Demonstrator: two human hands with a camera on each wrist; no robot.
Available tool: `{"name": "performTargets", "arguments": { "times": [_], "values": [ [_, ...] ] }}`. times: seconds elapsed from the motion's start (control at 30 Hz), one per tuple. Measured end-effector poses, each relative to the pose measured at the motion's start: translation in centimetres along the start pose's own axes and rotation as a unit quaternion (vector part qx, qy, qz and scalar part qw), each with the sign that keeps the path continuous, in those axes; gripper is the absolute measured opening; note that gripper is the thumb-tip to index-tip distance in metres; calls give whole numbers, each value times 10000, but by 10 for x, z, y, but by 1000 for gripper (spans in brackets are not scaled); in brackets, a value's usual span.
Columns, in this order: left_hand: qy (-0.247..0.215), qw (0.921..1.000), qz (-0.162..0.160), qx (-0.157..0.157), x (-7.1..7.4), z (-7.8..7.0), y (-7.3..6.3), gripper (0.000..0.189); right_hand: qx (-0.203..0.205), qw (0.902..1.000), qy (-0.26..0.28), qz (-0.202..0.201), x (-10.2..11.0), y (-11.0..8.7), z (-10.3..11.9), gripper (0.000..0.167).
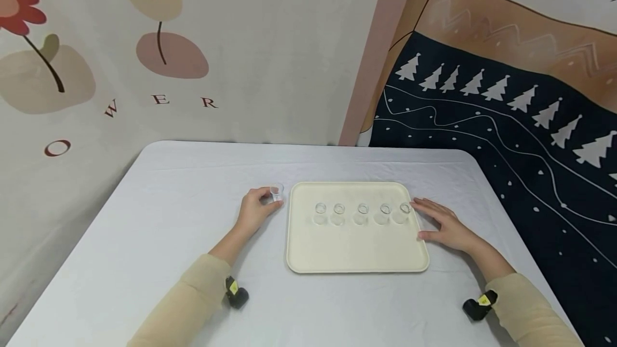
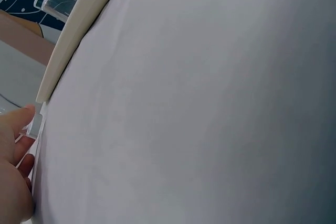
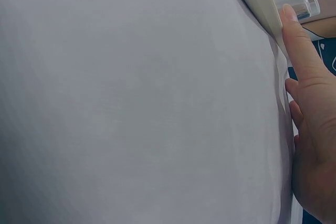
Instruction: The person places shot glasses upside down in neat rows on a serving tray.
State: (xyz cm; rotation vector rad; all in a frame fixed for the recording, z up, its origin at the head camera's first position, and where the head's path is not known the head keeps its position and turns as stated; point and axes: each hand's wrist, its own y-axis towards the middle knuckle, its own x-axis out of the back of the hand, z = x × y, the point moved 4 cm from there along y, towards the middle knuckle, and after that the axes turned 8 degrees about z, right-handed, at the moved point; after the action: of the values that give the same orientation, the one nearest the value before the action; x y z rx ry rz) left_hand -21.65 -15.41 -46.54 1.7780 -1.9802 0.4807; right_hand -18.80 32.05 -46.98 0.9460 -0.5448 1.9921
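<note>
My left hand (image 1: 254, 210) holds a small clear cup (image 1: 277, 191) between thumb and fingers, just left of the cream tray (image 1: 356, 256). In the left wrist view, part of that cup (image 2: 34, 125) shows between the thumb and fingers, close to the white cloth. My right hand (image 1: 445, 226) rests at the tray's right edge with its fingers extended and thumb apart. Several clear cups stand in a row across the tray, among them a rightmost cup (image 1: 400, 214) close to the right fingertips. The right wrist view shows the thumb at the tray rim (image 3: 262, 9).
A white cloth (image 1: 337, 304) covers the table under the tray. Behind the table hang a pale printed curtain (image 1: 279, 58) and a dark one with white trees (image 1: 434, 106). A black wrist camera (image 1: 237, 294) sits at the left sleeve, another camera (image 1: 478, 307) at the right.
</note>
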Motion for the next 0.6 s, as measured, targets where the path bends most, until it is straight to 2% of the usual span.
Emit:
{"name": "performTargets", "arguments": {
  "times": [0.3, 0.6],
  "values": [
    [-215, 9991, -105, -343, 2, -4, -5, 34, -123, 9999, 29, 6, -1, 0, -2, 75],
    [-309, 9983, -111, -487, 8, -15, -13, 38, -153, 9999, 16, 55, 0, 0, -2, 77]
  ]
}}
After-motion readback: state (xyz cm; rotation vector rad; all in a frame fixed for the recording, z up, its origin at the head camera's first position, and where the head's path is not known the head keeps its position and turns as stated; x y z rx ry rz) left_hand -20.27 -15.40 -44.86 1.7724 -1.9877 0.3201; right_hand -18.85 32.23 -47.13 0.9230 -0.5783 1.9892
